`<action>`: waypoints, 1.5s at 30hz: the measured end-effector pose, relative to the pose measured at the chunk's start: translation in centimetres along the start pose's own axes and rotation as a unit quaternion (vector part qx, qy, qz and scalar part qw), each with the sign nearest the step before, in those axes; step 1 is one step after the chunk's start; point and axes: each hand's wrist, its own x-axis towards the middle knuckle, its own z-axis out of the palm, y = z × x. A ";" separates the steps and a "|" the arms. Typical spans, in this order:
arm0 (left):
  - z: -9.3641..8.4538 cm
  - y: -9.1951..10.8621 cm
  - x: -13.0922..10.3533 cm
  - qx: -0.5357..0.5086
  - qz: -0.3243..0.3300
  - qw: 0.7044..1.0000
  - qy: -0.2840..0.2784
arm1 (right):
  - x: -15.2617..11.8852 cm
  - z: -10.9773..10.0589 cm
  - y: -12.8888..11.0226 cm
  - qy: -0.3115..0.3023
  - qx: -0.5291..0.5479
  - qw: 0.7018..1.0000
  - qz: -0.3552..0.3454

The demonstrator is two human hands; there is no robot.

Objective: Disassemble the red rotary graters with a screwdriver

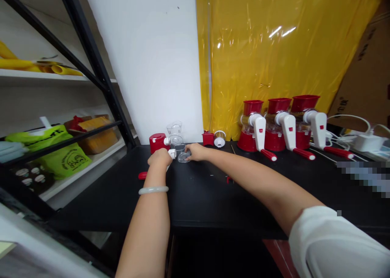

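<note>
My left hand [160, 158], with a pale bangle at the wrist, is closed round a white crank handle [172, 153] whose red grip [142, 175] shows at its left. Fingers of my right hand [196, 152] pinch the rim of a small clear plastic part [184, 157] on the black table [195, 201]. Just behind my hands stand a red base [158, 141] and a clear plastic housing [174, 128]. To the right of them are a small red piece [208, 139] and a round drum with a white rim [219, 139].
Three assembled red and white rotary graters [251, 126] stand at the back right, handles toward me. White cables and a power adapter [365, 141] lie beyond them. A small red part [229, 179] lies mid-table. A black-framed shelf [100, 156] holds bags on the left.
</note>
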 end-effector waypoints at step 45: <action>2.1 5.1 -2.9 -0.065 0.279 0.929 0.236 | -21.6 -11.6 15.3 0.464 0.157 0.846 0.212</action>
